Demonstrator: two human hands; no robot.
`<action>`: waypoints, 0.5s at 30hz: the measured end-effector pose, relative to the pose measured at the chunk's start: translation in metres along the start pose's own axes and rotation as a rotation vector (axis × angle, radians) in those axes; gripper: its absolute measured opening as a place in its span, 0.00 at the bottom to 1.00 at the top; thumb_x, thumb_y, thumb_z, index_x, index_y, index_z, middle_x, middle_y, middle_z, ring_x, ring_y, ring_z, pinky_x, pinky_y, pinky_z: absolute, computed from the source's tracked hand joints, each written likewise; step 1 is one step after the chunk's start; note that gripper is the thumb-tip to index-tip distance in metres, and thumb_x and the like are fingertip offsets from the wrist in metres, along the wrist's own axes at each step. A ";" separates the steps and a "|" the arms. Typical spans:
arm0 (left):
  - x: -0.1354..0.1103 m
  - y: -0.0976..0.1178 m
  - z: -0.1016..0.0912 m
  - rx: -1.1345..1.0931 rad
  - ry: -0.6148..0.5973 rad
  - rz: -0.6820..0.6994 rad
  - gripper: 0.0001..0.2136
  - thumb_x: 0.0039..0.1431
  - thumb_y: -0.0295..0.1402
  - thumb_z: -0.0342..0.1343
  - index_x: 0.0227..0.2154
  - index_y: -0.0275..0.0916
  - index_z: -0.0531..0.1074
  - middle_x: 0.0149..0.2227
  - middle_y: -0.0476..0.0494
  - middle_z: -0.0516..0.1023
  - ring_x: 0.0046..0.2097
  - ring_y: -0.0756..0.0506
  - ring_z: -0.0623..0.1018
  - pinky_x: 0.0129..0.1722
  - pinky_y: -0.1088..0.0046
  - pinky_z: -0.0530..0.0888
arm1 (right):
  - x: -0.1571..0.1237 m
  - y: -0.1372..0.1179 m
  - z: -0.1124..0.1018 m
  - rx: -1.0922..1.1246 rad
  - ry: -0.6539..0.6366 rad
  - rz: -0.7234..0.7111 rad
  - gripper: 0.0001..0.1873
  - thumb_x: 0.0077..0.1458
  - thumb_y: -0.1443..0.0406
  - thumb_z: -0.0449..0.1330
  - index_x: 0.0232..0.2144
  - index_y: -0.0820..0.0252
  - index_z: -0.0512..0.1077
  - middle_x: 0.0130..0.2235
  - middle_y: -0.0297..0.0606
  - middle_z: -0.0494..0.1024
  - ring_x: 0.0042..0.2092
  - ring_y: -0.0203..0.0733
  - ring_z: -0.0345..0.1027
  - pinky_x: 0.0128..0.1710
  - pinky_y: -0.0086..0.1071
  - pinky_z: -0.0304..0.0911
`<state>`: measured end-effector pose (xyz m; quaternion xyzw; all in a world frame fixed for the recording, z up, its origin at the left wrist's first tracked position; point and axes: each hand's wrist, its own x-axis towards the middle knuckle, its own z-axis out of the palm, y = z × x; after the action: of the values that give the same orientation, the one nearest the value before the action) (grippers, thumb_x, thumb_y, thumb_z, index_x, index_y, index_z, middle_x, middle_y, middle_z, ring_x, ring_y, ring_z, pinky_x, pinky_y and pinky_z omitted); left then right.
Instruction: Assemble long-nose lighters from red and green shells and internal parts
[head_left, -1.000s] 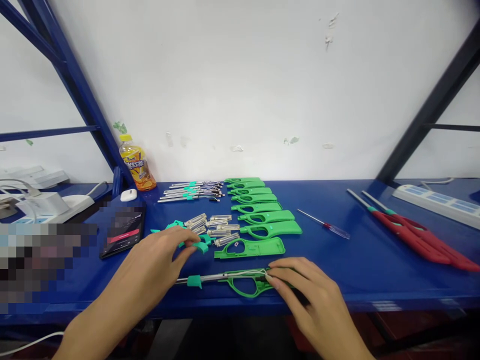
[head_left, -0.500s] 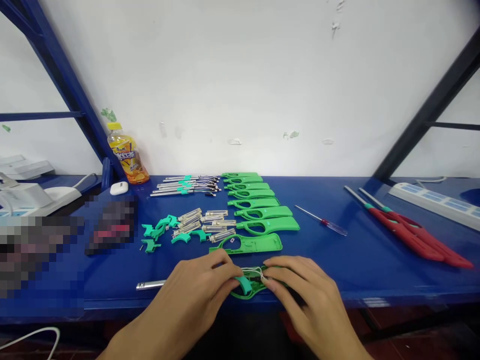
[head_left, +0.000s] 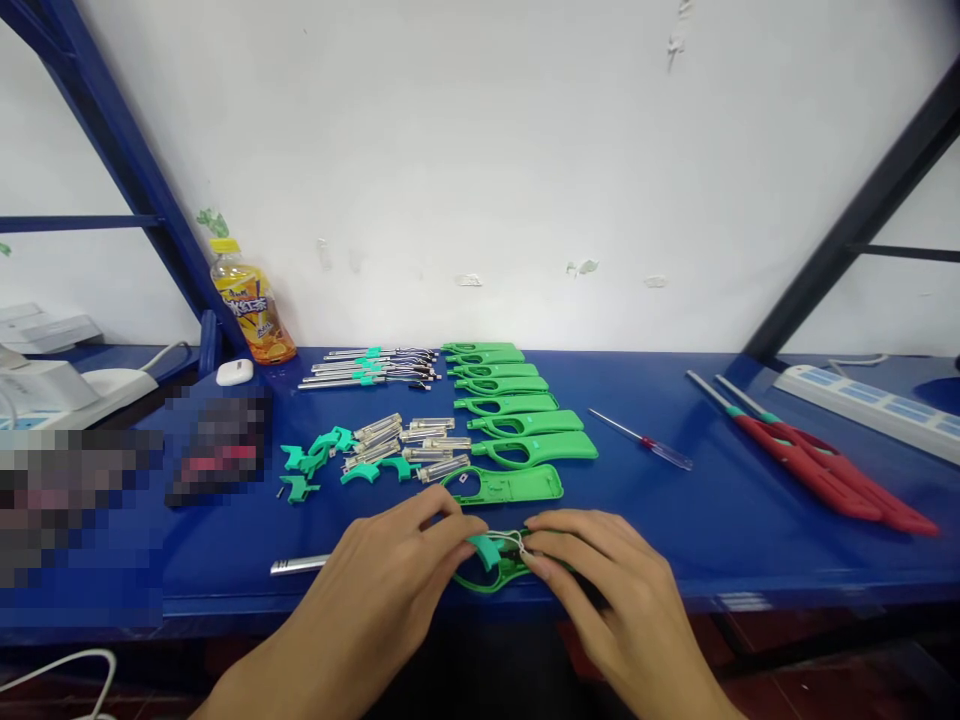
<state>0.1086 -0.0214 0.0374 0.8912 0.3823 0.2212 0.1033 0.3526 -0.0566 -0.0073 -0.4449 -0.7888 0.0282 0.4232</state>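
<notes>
Near the table's front edge lies a green lighter half-shell (head_left: 480, 586), partly hidden by both hands. My left hand (head_left: 401, 560) pinches a teal trigger (head_left: 487, 552) over the loop of this shell. My right hand (head_left: 611, 565) has its fingers closed on the shell's other end, beside thin white wires (head_left: 504, 534). A silver metal tube (head_left: 300, 565) sticks out to the left from under my left hand. Just beyond my hands is another open green half-shell (head_left: 525, 486).
Behind lie several green shells (head_left: 536, 448), clear fuel tanks (head_left: 442, 468), teal triggers (head_left: 298, 488) and metal tubes with wires (head_left: 352, 368). To the right are a screwdriver (head_left: 660, 448), red lighters (head_left: 814, 460) and a power strip (head_left: 870, 395). A drink bottle (head_left: 255, 310) stands back left.
My left hand has shifted the teal trigger slightly up and turned it over the shell. The right hand keeps its grip at the same place.
</notes>
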 end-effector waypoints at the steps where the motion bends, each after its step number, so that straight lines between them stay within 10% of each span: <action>1: 0.000 0.001 0.001 -0.015 -0.010 0.003 0.12 0.74 0.26 0.53 0.51 0.47 0.78 0.44 0.48 0.80 0.38 0.44 0.81 0.37 0.70 0.75 | 0.000 0.000 0.000 0.002 -0.002 0.001 0.07 0.71 0.68 0.61 0.46 0.50 0.78 0.47 0.34 0.85 0.47 0.44 0.80 0.49 0.38 0.68; 15: 0.001 0.002 0.008 0.058 -0.008 0.000 0.10 0.68 0.23 0.62 0.46 0.45 0.80 0.41 0.49 0.82 0.40 0.42 0.84 0.38 0.68 0.78 | 0.000 -0.002 0.000 0.045 0.017 0.039 0.05 0.69 0.67 0.65 0.44 0.49 0.76 0.46 0.31 0.85 0.47 0.44 0.80 0.49 0.39 0.67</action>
<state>0.1139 -0.0220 0.0311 0.8947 0.3880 0.2066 0.0787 0.3509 -0.0578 -0.0062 -0.4508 -0.7755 0.0508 0.4391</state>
